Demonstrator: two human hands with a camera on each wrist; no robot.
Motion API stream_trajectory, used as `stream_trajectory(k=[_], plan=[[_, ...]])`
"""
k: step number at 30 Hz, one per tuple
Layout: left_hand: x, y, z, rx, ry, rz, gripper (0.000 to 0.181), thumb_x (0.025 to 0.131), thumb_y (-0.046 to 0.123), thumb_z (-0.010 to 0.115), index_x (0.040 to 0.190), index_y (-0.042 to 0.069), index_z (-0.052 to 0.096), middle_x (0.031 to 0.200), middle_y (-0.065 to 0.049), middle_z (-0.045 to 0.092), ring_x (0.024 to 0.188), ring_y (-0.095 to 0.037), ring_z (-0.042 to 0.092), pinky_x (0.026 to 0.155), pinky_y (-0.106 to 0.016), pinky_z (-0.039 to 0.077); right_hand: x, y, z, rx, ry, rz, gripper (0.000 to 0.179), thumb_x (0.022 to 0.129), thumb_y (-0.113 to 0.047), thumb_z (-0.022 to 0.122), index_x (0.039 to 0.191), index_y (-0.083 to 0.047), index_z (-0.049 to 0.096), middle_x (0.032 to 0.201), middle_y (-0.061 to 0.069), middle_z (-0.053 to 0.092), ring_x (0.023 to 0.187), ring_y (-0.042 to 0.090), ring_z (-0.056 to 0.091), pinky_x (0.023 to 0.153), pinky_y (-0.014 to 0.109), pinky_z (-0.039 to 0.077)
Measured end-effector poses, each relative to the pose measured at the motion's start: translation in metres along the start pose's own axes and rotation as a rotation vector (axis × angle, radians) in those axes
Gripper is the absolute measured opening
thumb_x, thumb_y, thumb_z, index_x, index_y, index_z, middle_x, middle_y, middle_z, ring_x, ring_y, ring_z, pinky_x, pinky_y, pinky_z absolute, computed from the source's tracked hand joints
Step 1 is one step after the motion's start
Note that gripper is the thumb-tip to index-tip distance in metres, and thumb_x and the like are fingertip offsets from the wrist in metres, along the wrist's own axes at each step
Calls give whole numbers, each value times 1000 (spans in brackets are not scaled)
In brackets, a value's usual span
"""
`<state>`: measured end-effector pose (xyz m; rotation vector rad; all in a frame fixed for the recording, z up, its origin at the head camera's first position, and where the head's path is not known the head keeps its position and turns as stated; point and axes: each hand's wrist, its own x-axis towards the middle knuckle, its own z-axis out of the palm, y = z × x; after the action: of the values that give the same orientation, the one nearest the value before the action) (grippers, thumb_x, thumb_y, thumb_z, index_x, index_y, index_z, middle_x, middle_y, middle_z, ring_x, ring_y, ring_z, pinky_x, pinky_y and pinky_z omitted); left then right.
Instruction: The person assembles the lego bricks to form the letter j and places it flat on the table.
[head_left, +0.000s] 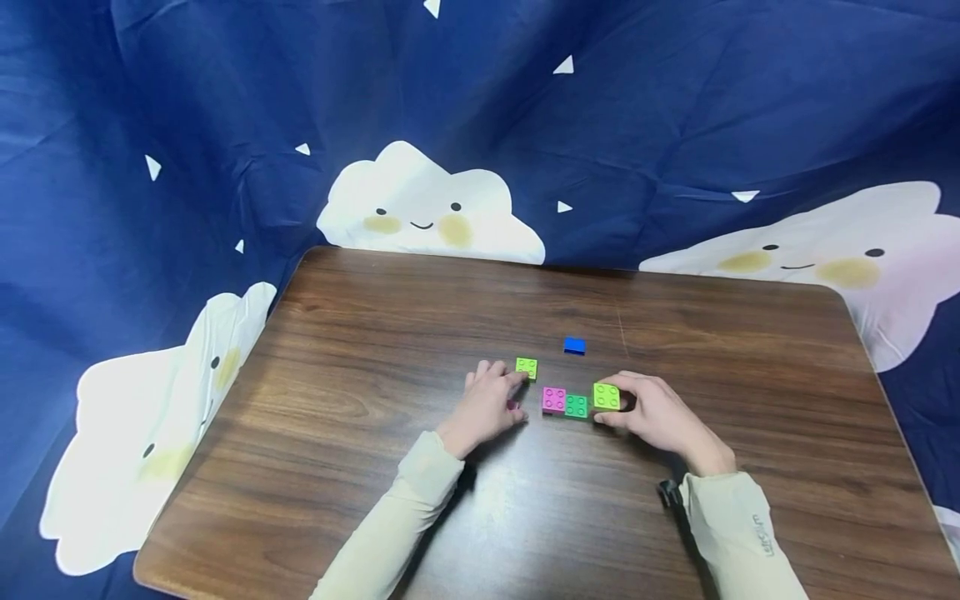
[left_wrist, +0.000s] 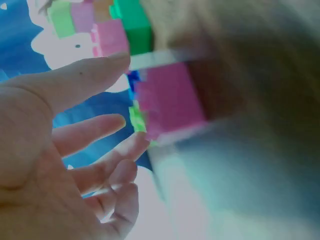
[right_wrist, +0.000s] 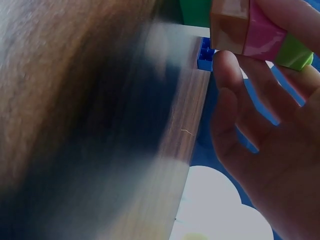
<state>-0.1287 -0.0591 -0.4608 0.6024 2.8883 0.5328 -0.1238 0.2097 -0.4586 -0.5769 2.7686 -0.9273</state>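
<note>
likely light and stiff, the lime, pink and brown plastic brick stack (head_left: 607,396) is well in from the wood-grained desk's (head_left: 360,350) far edge; the right hand (head_left: 662,414) pinches its flat sides, a sensible hold; the left hand (head_left: 486,408), loosely spread, grips nothing.

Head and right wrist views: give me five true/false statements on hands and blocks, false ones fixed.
The right hand holds a stack of blocks. True.
The stack's top block is blue. False: the top block is lime.
The stack's middle block is pink. True.
The left hand grips the blue block. False: the blue block lies apart from the left hand.
A green block sits beside a pink block on the table. True.
</note>
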Motion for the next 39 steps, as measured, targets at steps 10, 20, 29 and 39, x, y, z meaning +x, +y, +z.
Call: stream_trajectory(k=[10,20,29,39], plan=[[-5,-13,6,-97,6,17,51,73,32,82,116,11,67,106,-5,61,94,-21,48,77,-32,36,0,0,0,2,10,-1,38,77,-26,80,110,-13,69,81,-9,59,72,12,52,63,22,41],[-10,-23,7,-88,-48,68,42,69,21,83,108,13,68,104,-6,61,95,-24,52,77,-34,41,0,3,1,16,12,6,37,77,-26,81,110,-14,69,80,-9,58,71,12,52,62,22,40],[-9,-24,6,-68,-61,91,35,70,13,80,104,13,69,104,-6,61,95,-24,53,78,-35,44,1,5,3,51,-2,56,38,77,-28,81,110,-15,69,80,-6,58,72,12,50,61,23,40],[-8,-22,5,-36,-61,73,36,79,27,77,108,9,65,102,-6,59,94,-22,51,79,-35,44,0,8,5,100,-15,96,40,77,-30,80,111,-15,68,82,-4,57,74,13,50,61,23,40]])
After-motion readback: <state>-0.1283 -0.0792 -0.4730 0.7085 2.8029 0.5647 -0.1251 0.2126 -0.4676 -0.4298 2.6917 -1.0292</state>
